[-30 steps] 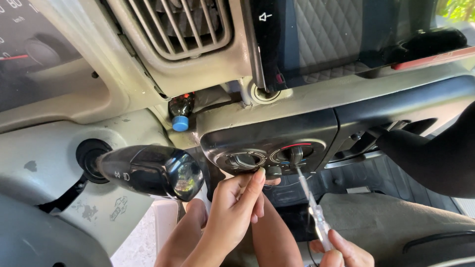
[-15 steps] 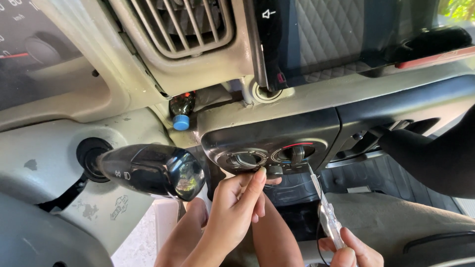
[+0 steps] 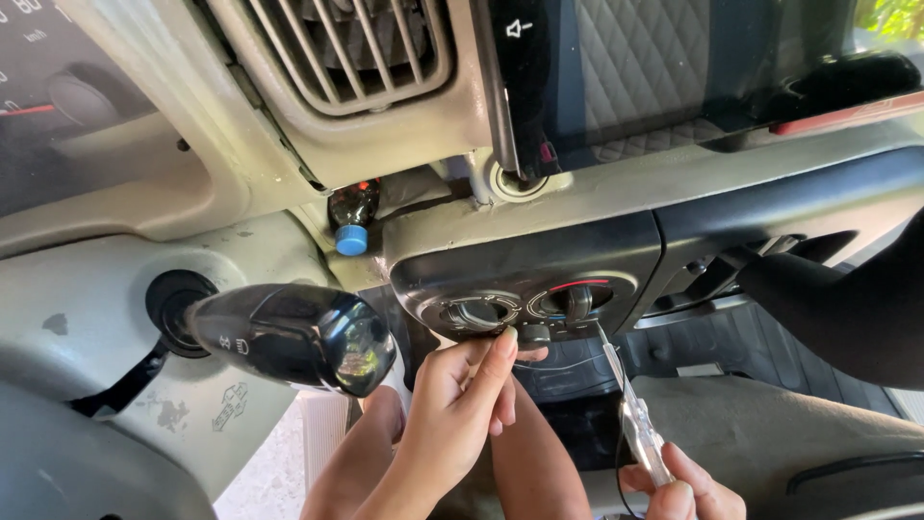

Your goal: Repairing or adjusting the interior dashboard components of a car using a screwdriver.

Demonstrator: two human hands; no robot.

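The left hand (image 3: 462, 404) reaches up to the dark heater control panel (image 3: 520, 274) under the dashboard. Its fingertips (image 3: 502, 345) press together against the bottom edge of the panel, just below the left round knob (image 3: 478, 313). I cannot tell if they pinch anything. The right hand (image 3: 688, 493) is low and near, at the right. It is closed tight around a screwdriver with a clear handle (image 3: 643, 441). The thin metal tip points up and touches the panel just below the right knob (image 3: 576, 300). A black stalk lever (image 3: 289, 335) sticks out at the left.
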